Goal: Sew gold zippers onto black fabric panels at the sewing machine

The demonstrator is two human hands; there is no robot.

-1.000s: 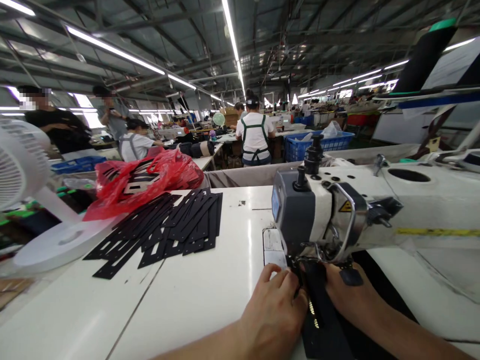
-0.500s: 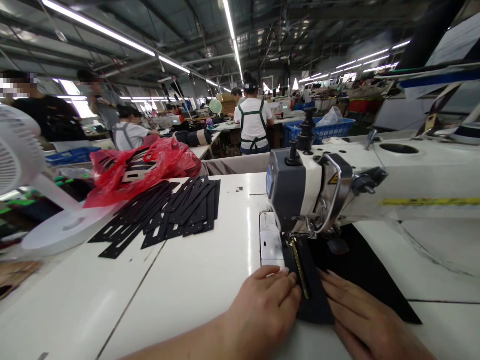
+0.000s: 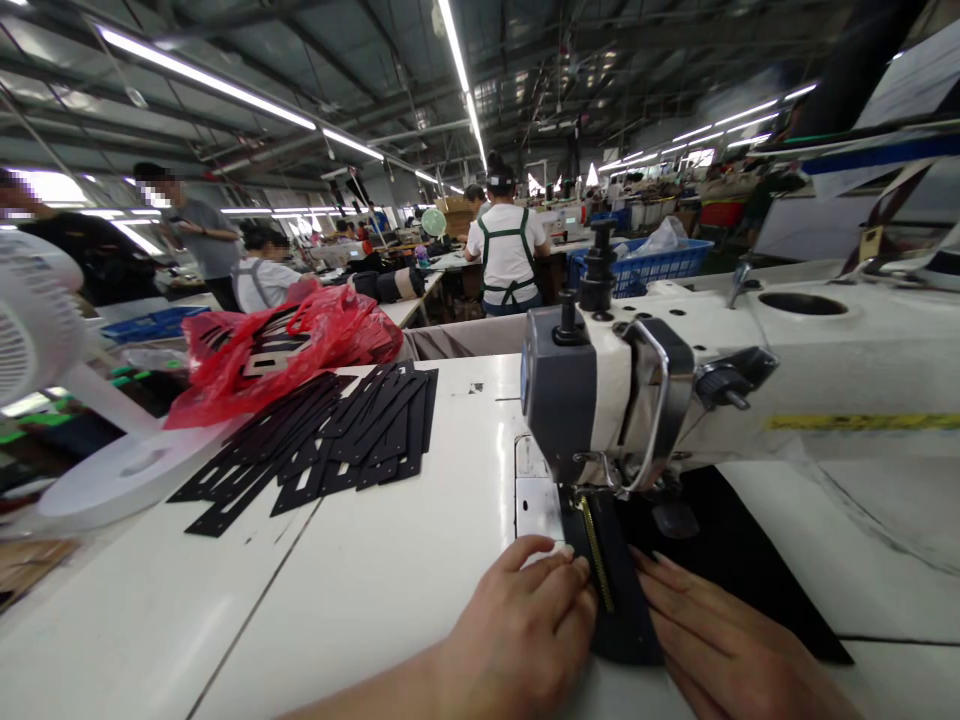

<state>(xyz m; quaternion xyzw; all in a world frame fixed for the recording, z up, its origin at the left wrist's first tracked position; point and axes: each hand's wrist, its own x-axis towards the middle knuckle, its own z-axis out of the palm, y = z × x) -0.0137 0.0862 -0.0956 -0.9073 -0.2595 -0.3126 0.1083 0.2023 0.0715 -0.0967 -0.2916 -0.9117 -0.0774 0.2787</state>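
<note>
A black fabric strip (image 3: 628, 600) with a gold-toothed zipper (image 3: 598, 560) lies under the needle area of a white and grey sewing machine (image 3: 562, 385). My left hand (image 3: 525, 610) is at the strip's left edge, fingers curled together and fingertips pressed on it. Along the right edge my right hand (image 3: 720, 620) lies flat, fingers stretched out and close together. A larger black fabric panel (image 3: 739, 560) extends to the right beneath the machine arm. Where the strip meets the presser foot is too dark to make out.
Left on the white table (image 3: 390, 580) lies a pile of black slotted strips (image 3: 360, 430). Behind it sits a red plastic bag (image 3: 300, 335), with a white fan (image 3: 112, 400) beside it. Beyond are a blue basket (image 3: 637, 268) and several people, one in a green-strapped apron (image 3: 510, 250).
The view has shifted slightly, so the scene sits a little lower. Both hands and the zipper strip keep nearly the same places by the machine.
</note>
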